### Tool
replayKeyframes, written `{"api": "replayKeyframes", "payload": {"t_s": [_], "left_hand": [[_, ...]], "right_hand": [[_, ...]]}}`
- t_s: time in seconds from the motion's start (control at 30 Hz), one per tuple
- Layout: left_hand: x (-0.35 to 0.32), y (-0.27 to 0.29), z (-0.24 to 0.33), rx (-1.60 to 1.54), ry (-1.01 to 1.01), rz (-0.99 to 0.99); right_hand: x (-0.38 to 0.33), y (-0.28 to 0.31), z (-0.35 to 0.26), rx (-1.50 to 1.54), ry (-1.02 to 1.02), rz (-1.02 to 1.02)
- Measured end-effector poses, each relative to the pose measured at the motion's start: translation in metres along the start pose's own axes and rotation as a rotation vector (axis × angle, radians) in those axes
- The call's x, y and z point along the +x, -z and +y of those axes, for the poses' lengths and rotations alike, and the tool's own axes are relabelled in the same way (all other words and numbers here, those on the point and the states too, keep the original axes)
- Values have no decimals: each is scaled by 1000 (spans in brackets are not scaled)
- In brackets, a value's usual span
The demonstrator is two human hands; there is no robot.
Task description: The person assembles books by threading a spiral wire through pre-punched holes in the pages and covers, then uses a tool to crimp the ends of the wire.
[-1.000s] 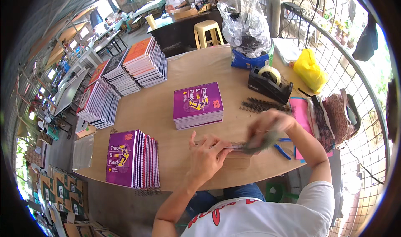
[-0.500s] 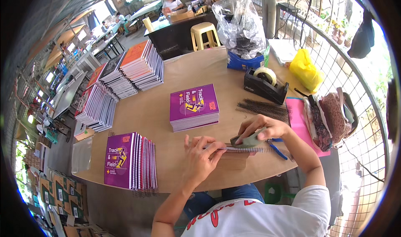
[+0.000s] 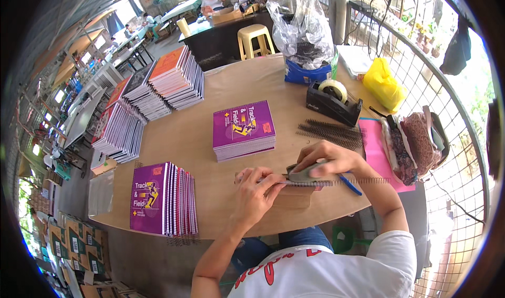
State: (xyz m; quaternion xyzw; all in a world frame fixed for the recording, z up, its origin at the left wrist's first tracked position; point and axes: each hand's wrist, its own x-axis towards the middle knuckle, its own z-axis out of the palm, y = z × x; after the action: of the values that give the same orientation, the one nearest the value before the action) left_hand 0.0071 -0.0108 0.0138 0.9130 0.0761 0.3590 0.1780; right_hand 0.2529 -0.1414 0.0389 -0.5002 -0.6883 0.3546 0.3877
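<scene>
My left hand [image 3: 258, 190] is closed on the left end of a notebook [image 3: 288, 184] held on edge, its spine upward; most of its cover is hidden from this angle. A dark wire coil [image 3: 368, 181] runs along that spine and sticks out well past its right end. My right hand [image 3: 329, 158] grips a grey-green, rounded block [image 3: 307, 172] against the coil and spine. Under the notebook is a brown cardboard piece [image 3: 292, 199]. Blue-handled pliers [image 3: 350, 184] lie beside my right wrist, partly covered.
Purple notebooks form a stack [image 3: 244, 127] ahead and a row [image 3: 163, 198] at left. Loose coils [image 3: 329, 132], a tape dispenser [image 3: 334, 103], a yellow bag [image 3: 384, 85] and a patterned pouch [image 3: 421, 140] occupy the right side. More notebook stacks [image 3: 176, 77] stand far left.
The coil's free end now stretches farther right and lies straighter. My right hand and the block have shifted slightly along the spine; my left hand keeps its hold.
</scene>
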Motion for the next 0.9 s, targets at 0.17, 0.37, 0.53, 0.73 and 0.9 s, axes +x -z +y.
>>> {"api": "replayKeyframes", "payload": {"t_s": [0.17,0.37,0.53,0.73,0.9], "left_hand": [[2,3,1,-4,10,-20],[0,10,-5,-73,33,10],[0,15,-6,-98,56,11],[-4,18,-15,-126,100,10],[-6,18,-15,-156,107,16]], "right_hand": [[-7,7,5,183,-35,95],[0,0,6,-118,-134,104],[16,-7,-14,-317,-245,51],[16,-12,-8,-176,-23,56],[20,-11,-7,-122,-4,94]]}}
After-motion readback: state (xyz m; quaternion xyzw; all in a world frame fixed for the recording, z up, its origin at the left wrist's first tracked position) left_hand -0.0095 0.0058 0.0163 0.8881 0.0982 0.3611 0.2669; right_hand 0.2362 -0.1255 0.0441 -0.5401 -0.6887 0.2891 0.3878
